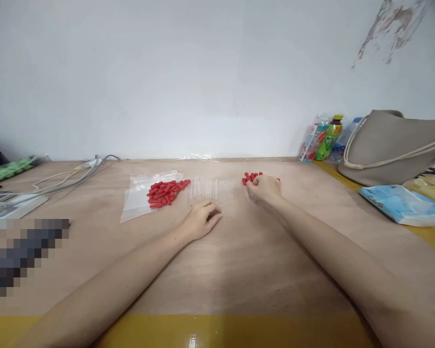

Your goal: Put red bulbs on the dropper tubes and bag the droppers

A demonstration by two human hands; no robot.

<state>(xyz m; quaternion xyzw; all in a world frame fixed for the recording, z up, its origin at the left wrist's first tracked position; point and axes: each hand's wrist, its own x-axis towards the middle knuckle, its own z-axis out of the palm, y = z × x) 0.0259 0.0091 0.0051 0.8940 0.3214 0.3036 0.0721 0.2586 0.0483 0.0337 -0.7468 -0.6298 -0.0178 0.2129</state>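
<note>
My left hand [201, 220] rests on the table with its fingers curled, just in front of a row of clear thin tubes [210, 190]. What it holds, if anything, is hidden. My right hand [264, 188] lies further back, fingers bent over a small heap of red caps [251, 177]. A larger heap of red caps [165, 192] spills from a clear plastic bag [137, 198] to the left of the tubes.
The brown table [217, 270] has a yellow front edge and a white wall behind. Cables [68, 176] and a flat device lie at the left. At the right stand bottles [328, 137], a beige bag [387, 145] and a blue packet [402, 205].
</note>
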